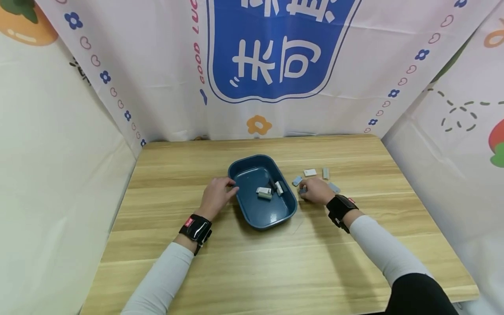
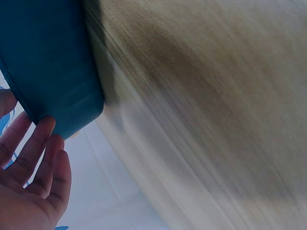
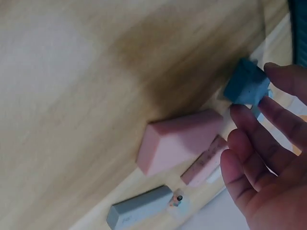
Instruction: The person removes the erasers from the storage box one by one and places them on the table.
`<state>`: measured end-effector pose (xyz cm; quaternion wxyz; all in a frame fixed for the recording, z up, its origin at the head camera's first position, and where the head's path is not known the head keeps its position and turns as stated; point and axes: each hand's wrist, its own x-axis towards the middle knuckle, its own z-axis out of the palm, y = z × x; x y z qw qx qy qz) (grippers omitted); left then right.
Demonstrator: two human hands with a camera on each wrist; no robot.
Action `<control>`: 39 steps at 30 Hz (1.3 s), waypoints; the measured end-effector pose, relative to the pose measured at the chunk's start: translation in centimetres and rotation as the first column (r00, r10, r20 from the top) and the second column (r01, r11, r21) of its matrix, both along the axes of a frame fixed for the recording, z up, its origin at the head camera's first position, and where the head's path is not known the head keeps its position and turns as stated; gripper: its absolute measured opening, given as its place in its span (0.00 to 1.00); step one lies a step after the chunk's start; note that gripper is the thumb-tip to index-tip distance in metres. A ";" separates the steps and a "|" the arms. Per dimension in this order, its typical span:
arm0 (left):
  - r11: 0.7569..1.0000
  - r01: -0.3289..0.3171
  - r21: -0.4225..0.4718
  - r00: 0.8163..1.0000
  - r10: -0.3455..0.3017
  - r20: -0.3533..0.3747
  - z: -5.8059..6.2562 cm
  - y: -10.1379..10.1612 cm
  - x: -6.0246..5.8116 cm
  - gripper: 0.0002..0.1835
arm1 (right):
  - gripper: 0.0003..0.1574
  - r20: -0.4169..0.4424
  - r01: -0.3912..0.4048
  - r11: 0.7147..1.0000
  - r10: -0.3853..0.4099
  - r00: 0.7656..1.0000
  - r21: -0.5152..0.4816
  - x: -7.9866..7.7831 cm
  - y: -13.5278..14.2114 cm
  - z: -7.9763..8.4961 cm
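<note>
My left hand [image 1: 215,197] holds the left rim of a dark blue plastic tray [image 1: 284,215], thumb at the rim and fingertips against the outer wall [image 2: 53,62]. Right of the tray, my right hand [image 1: 316,191] pinches a small blue eraser [image 3: 247,85] between thumb and index finger, low over the tabletop. Its other fingers are loosely bent. In the right wrist view a slanted pink eraser [image 3: 180,140], a smaller pink block [image 3: 204,163] and a grey block [image 3: 139,206] lie near that hand.
Inside the tray lie a white block [image 1: 279,188], a grey-green block [image 1: 265,196] and a dark piece [image 1: 272,184]. Beyond the right hand are a light blue block [image 1: 297,180], a white block [image 1: 309,172] and a grey-green one [image 1: 325,173]. Printed cloth [image 1: 165,100] encloses the wooden table [image 1: 244,271].
</note>
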<state>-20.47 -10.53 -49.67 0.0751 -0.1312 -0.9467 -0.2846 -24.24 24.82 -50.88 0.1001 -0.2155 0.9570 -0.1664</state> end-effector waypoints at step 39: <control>1.000 -0.004 0.024 1.000 0.005 -0.025 0.1 -0.3 0.2 0.10 | 0.25 0.122 -0.565 0.708 0.573 0.810 0.423 -2.9 -14.9 3.9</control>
